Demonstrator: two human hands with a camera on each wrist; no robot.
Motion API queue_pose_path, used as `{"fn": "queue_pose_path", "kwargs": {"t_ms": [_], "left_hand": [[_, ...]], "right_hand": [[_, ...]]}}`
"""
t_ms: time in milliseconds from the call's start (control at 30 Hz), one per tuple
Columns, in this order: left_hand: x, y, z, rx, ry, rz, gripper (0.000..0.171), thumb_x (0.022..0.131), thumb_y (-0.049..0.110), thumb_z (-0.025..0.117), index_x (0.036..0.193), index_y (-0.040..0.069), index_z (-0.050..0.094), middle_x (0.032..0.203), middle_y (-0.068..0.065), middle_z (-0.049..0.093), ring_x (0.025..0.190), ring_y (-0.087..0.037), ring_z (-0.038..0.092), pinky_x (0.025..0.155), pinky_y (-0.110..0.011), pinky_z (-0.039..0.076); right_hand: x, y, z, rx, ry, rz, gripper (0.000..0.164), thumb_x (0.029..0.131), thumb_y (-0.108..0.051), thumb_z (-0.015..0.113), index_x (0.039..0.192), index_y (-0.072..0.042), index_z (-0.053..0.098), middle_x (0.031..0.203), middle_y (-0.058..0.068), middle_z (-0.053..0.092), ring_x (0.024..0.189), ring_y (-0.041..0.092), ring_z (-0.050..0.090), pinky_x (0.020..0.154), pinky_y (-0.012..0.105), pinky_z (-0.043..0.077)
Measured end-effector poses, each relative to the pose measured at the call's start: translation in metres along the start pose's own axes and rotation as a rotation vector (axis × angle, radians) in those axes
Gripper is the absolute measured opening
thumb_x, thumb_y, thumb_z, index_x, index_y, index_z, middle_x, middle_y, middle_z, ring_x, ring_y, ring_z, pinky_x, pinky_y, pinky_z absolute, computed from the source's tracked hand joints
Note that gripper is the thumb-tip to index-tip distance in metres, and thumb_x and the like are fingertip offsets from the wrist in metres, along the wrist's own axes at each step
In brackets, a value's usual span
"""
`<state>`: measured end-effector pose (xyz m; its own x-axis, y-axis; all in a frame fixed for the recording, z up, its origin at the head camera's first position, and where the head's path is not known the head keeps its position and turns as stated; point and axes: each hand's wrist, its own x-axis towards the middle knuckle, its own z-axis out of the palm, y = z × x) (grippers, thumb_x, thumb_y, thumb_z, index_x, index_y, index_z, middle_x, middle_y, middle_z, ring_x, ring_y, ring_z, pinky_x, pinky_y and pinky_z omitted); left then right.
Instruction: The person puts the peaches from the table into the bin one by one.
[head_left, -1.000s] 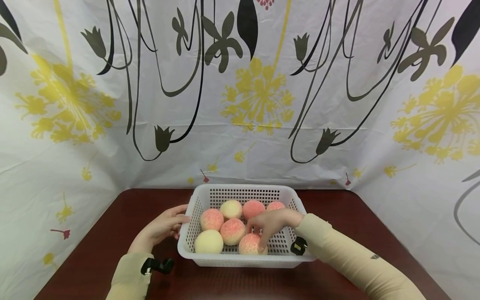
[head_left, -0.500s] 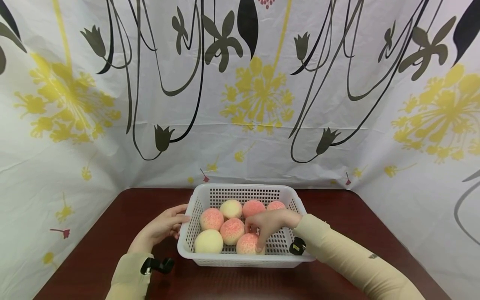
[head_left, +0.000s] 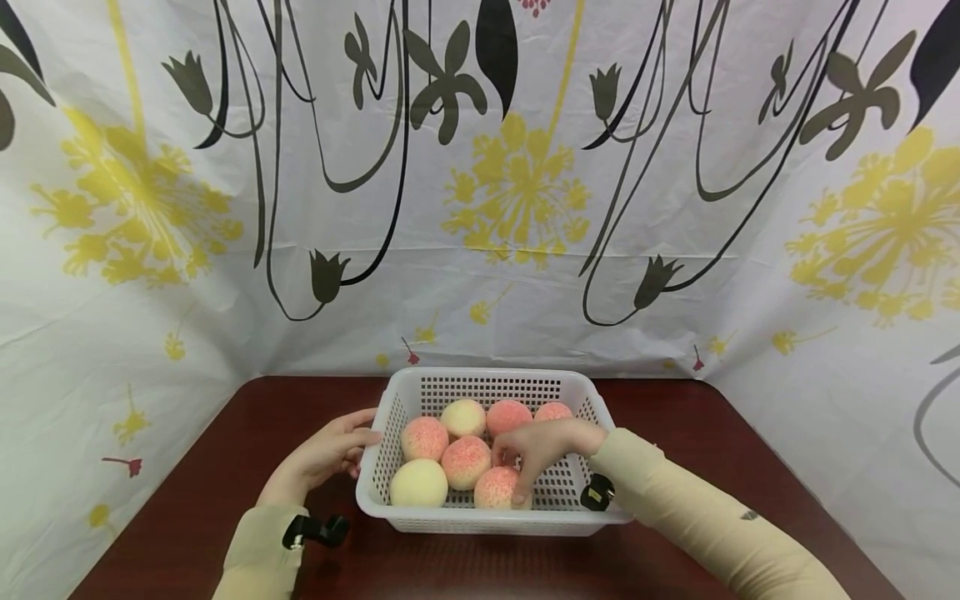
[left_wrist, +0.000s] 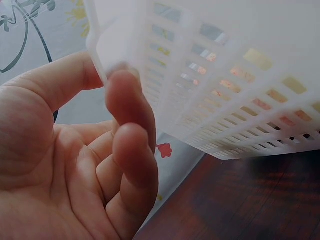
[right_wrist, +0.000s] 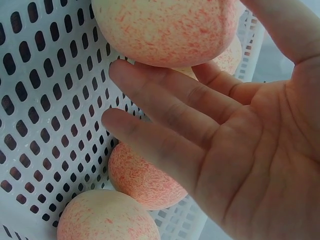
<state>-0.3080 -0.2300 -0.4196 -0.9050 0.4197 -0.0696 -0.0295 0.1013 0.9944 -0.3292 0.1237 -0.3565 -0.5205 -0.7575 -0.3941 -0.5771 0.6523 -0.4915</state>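
A white perforated plastic basket (head_left: 502,523) holds several peaches. At its left side my left hand (head_left: 324,457) pinches the rim; in the left wrist view the thumb lies at the edge and the curled fingers (left_wrist: 131,100) are against the outer side. Inside the basket, my right hand (head_left: 551,442) grips a pink-speckled peach (head_left: 495,487) near the front wall, thumb at its near side. In the right wrist view this peach (right_wrist: 165,32) sits at the top, fingers stretched along its underside. A pale yellow peach (head_left: 417,483) lies at the front left, a pinkish one (head_left: 466,463) beside the gripped peach.
More peaches lie behind: a speckled one (head_left: 424,438) at left, a pale one (head_left: 463,417), a red one (head_left: 508,417) and another (head_left: 553,411) at the back right. The basket stands on a dark red table (head_left: 300,575), with a flowered cloth (head_left: 525,317) hanging behind.
The gripped peach has shifted slightly left along the front wall since a second ago, while my right hand stays on it. My left hand has kept its place on the rim.
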Motion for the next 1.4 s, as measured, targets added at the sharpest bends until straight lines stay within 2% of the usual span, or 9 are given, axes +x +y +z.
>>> {"fn": "queue_pose_path", "kwargs": {"t_ms": [200,333,533,667,833,1033,1233,1400], "left_hand": [[0.000,0.000,0.002,-0.004,-0.005,-0.005,0.065,0.097,0.020,0.057,0.151,0.000,0.026,0.085,-0.008,0.067,0.051,-0.011,0.053,0.050,-0.026,0.049],[0.000,0.000,0.002,-0.010,-0.009,-0.001,0.065,0.097,0.019,0.057,0.151,0.000,0.025,0.084,-0.008,0.067,0.051,-0.011,0.053,0.049,-0.025,0.049],[0.000,-0.003,0.001,-0.007,-0.009,0.000,0.066,0.097,0.020,0.057,0.151,-0.001,0.025,0.082,-0.008,0.066,0.051,-0.010,0.052,0.049,-0.025,0.049],[0.000,-0.004,0.001,-0.003,-0.012,0.000,0.066,0.098,0.021,0.057,0.151,0.000,0.025,0.083,-0.008,0.066,0.051,-0.010,0.052,0.050,-0.025,0.049],[0.000,-0.004,0.001,-0.004,-0.016,0.003,0.065,0.098,0.021,0.057,0.151,0.000,0.025,0.085,-0.008,0.066,0.051,-0.010,0.052,0.049,-0.025,0.049],[0.002,-0.003,0.001,-0.007,-0.013,0.006,0.065,0.098,0.021,0.057,0.150,0.000,0.026,0.084,-0.009,0.066,0.051,-0.010,0.052,0.049,-0.024,0.048],[0.002,-0.002,0.000,-0.003,-0.003,-0.002,0.065,0.097,0.021,0.058,0.151,0.000,0.026,0.082,-0.008,0.065,0.051,-0.010,0.051,0.049,-0.025,0.048],[0.001,-0.002,-0.001,-0.002,0.003,-0.007,0.065,0.097,0.021,0.058,0.151,0.000,0.026,0.083,-0.009,0.065,0.051,-0.011,0.051,0.049,-0.025,0.048]], "right_hand": [[-0.001,0.001,0.000,0.013,-0.001,0.015,0.044,0.071,-0.023,0.086,0.103,-0.022,0.057,0.103,-0.011,0.056,0.098,0.005,0.054,0.085,0.023,0.045],[-0.005,0.001,-0.003,0.028,-0.008,0.021,0.043,0.072,-0.025,0.085,0.105,-0.020,0.058,0.104,-0.011,0.057,0.102,0.010,0.055,0.087,0.025,0.045],[-0.016,-0.001,-0.014,0.043,0.024,0.096,0.045,0.077,-0.032,0.082,0.112,-0.015,0.059,0.115,-0.005,0.058,0.112,0.014,0.054,0.089,0.028,0.044],[-0.027,-0.001,-0.028,0.060,0.053,0.083,0.046,0.083,-0.032,0.076,0.120,-0.013,0.058,0.122,0.000,0.058,0.118,0.021,0.053,0.093,0.032,0.044],[-0.049,0.007,-0.044,0.119,0.078,0.037,0.045,0.090,-0.031,0.068,0.129,-0.010,0.056,0.129,0.007,0.056,0.116,0.030,0.054,0.093,0.040,0.045],[-0.083,0.024,-0.056,0.120,0.172,0.024,0.041,0.093,-0.030,0.065,0.128,-0.009,0.058,0.129,0.011,0.056,0.119,0.034,0.052,0.095,0.044,0.045],[-0.120,0.044,-0.058,0.124,0.274,0.009,0.038,0.093,-0.024,0.065,0.126,-0.006,0.059,0.125,0.015,0.059,0.112,0.033,0.057,0.090,0.040,0.049],[-0.147,0.064,-0.049,0.162,0.325,-0.001,0.037,0.093,-0.021,0.066,0.123,0.000,0.059,0.121,0.015,0.061,0.111,0.034,0.058,0.088,0.034,0.050]]}}
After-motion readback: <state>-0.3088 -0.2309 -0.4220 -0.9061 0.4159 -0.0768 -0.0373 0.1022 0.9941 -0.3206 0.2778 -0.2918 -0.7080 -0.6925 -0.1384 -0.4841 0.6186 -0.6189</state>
